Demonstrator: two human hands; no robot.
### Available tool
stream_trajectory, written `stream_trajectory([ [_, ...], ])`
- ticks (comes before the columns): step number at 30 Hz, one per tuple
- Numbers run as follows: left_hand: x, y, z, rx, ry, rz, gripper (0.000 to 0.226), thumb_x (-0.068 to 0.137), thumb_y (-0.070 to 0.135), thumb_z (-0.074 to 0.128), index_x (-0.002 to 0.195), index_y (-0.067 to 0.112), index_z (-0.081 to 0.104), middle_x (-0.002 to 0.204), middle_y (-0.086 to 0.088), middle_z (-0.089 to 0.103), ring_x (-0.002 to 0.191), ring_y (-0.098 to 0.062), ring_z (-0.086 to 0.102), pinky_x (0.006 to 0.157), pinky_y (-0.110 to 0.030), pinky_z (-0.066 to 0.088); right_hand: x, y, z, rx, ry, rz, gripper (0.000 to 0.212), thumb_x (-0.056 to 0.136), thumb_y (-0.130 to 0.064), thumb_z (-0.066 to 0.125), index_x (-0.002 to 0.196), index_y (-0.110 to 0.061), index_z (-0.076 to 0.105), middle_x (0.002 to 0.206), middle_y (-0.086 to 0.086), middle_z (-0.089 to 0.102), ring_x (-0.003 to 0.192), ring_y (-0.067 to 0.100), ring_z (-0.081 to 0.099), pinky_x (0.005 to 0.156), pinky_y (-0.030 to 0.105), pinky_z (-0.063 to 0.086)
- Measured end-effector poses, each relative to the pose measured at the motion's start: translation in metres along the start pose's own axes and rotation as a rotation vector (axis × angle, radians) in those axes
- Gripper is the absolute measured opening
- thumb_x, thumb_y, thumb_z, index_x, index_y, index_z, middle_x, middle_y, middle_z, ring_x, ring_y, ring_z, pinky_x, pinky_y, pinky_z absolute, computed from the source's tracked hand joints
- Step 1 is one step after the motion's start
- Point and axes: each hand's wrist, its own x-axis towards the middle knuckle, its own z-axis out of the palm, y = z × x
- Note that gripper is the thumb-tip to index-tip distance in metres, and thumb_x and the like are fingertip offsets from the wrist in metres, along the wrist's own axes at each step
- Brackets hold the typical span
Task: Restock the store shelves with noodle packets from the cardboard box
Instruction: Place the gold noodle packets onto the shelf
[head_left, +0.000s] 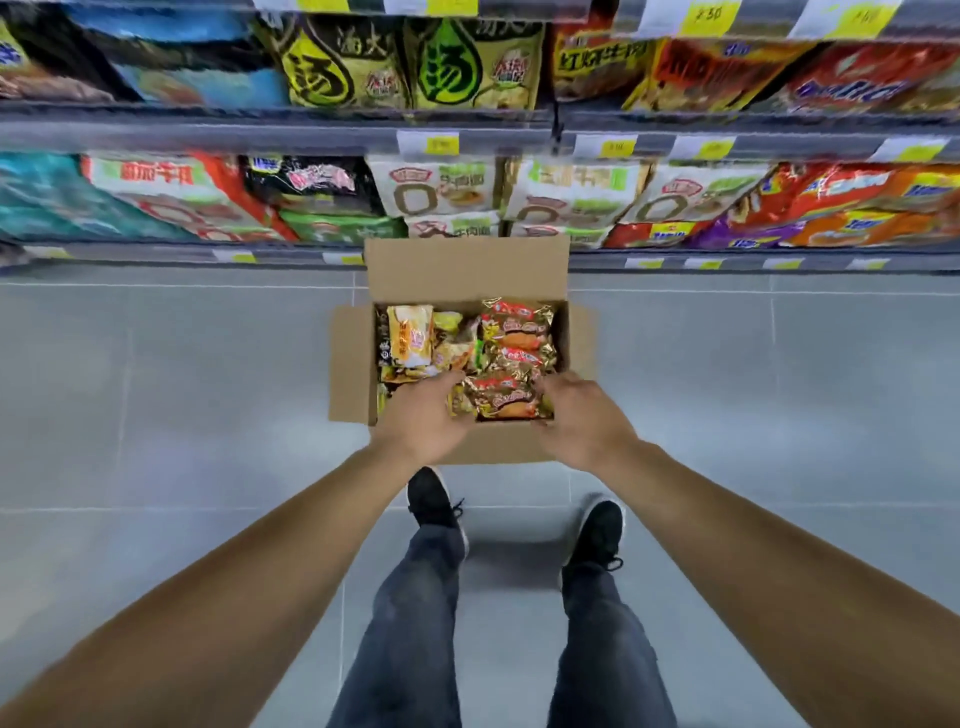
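Note:
An open cardboard box (349, 364) sits on the grey floor in front of the shelves, filled with several noodle packets. A gold and red noodle packet (505, 398) lies at the near side of the box. My left hand (423, 415) grips its left edge and my right hand (584, 415) grips its right edge. More gold and red packets (519, 327) lie behind it, and a yellow packet (411, 335) lies at the left of the box. The store shelves (291, 132) behind the box hold rows of noodle packets.
My two feet in black shoes (434, 501) stand just behind the box on the tiled floor (182, 389). The lowest shelf edge (727, 262) with price tags runs right behind the box's raised back flap (467, 267).

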Motion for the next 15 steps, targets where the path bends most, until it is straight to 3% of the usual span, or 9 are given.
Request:
stream_trajectory([
  [6, 0.036, -0.044, 0.014, -0.028, -0.035, -0.047, 0.056, 0.088, 0.033, 0.059, 0.142, 0.028, 0.045, 0.105, -0.007, 0.07, 0.087, -0.023, 0.065, 0.077, -0.037, 0.055, 0.044, -0.001, 0.04, -0.06, -0.108, 0.036, 0.048, 0.085, -0.03, 0.055, 0.13, -0.016, 0.049, 0.125, 0.006, 0.05, 0.117, 0.029, 0.05, 0.092, 0.04, 0.05],
  [11, 0.079, -0.069, 0.046, -0.062, -0.07, -0.1, 0.058, 0.087, 0.029, 0.058, 0.143, 0.024, 0.044, 0.111, -0.007, 0.067, 0.101, -0.023, 0.061, 0.084, -0.032, 0.051, 0.098, 0.02, 0.076, -0.065, -0.152, 0.069, 0.048, 0.085, -0.028, 0.057, 0.131, -0.018, 0.047, 0.127, 0.003, 0.049, 0.119, 0.027, 0.048, 0.093, 0.041, 0.05],
  [15, 0.131, -0.089, 0.087, -0.092, -0.078, -0.144, 0.058, 0.085, 0.027, 0.059, 0.141, 0.028, 0.046, 0.114, -0.001, 0.066, 0.097, -0.019, 0.061, 0.08, -0.03, 0.052, 0.159, 0.049, 0.12, -0.061, -0.184, 0.098, 0.05, 0.084, -0.025, 0.06, 0.132, -0.018, 0.048, 0.128, 0.004, 0.05, 0.116, 0.027, 0.05, 0.091, 0.039, 0.051],
])
